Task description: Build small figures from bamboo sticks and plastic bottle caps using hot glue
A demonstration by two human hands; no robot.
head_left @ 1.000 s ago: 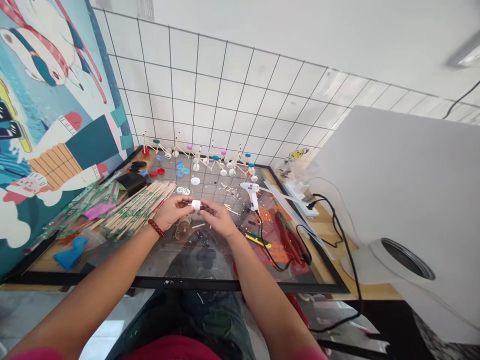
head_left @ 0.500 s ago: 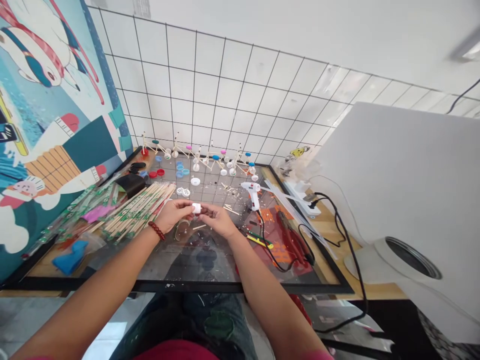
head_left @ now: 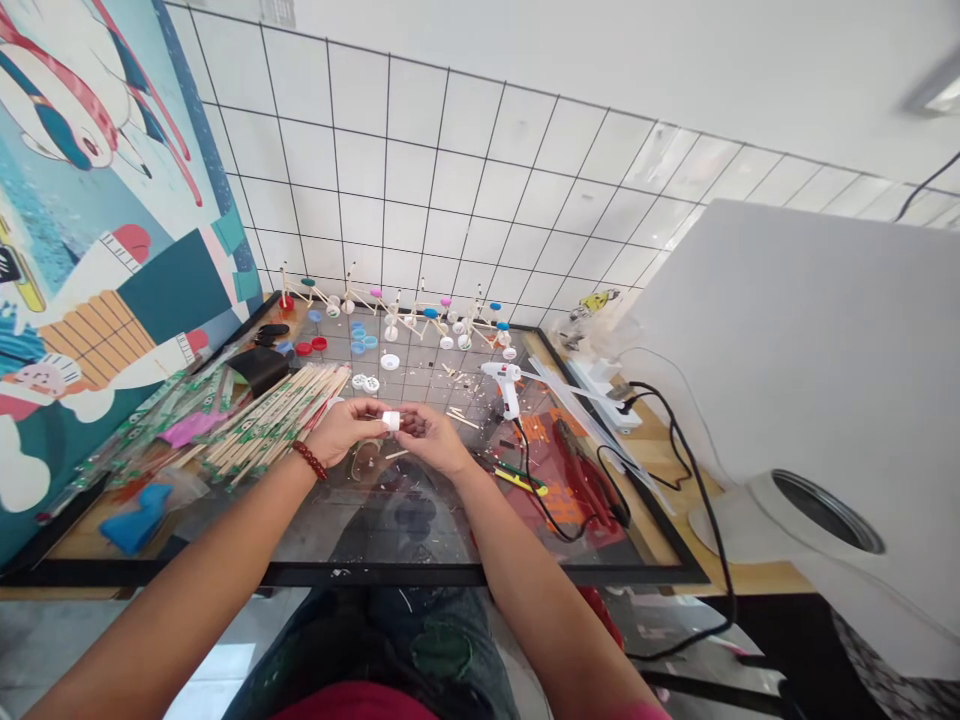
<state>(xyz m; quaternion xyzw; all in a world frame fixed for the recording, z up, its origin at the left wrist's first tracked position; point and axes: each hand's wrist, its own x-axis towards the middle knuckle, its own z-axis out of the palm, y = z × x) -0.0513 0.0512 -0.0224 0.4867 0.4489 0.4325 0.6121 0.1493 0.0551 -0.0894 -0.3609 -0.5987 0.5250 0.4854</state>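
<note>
A small white cap (head_left: 391, 421) is held between both hands above the middle of the glass-topped table. My left hand (head_left: 341, 433), with a red bead bracelet at the wrist, pinches it from the left. From the right, the fingers of my right hand (head_left: 433, 437) close on its other side. Two white wheel-like caps (head_left: 365, 383) lie just beyond my left hand, and a round white lid (head_left: 389, 362) sits farther back. A bundle of wrapped chopsticks (head_left: 274, 420) lies left of my left hand.
Stick-and-cap models (head_left: 420, 320) line the table's back edge. Right of my hands are a white glue gun (head_left: 504, 387) with a black cable, a yellow cutter (head_left: 517, 480) and red-handled pliers (head_left: 581, 470). Blue caps (head_left: 360, 340), red caps (head_left: 311, 346) and wood scraps lie about.
The white cap has turned slightly between my fingers. Both hands stay in nearly the same place, and the camera view has shifted a little.
</note>
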